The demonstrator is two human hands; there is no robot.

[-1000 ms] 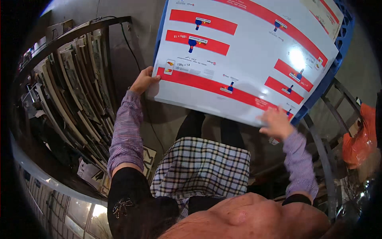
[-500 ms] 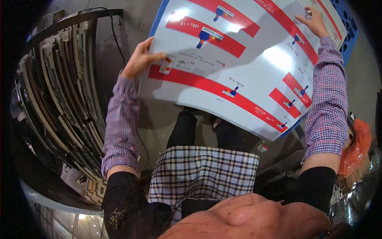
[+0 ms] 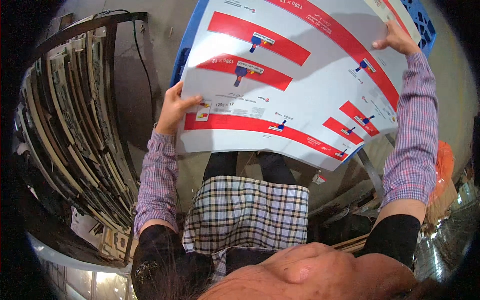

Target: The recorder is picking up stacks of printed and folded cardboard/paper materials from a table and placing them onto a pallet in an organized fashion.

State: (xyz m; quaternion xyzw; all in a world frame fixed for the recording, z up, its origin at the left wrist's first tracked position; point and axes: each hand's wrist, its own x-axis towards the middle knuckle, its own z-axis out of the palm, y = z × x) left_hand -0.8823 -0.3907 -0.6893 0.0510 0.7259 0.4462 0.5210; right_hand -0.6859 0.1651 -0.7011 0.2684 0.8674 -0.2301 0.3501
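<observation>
A large glossy white printed sheet [image 3: 300, 102] with red bands and small blue figures lies before me, its near edge bowed above my legs. My left hand [image 3: 175, 106] is closed on its left edge, thumb on top and fingers partly hidden behind. Toward the far right, my right hand [image 3: 401, 39] rests at the sheet's right side, thumb and fingers spread apart. Beyond that hand shows the pale edge of another red-striped sheet [image 3: 397, 12]. Blue plastic, like a pallet [image 3: 426, 30], shows beneath and around the sheets.
To the left, a dark metal frame [image 3: 90, 22] holds several long, thin boards [image 3: 75, 125] on edge. A black cable [image 3: 142, 55] hangs beside it. Orange plastic wrapping [image 3: 442, 167] lies at the right. A small scrap [image 3: 319, 178] lies on the floor near my legs.
The sheet's left side has come nearer to me, with my left hand still gripping its edge. My right hand has come slightly nearer too, its fingers still spread.
</observation>
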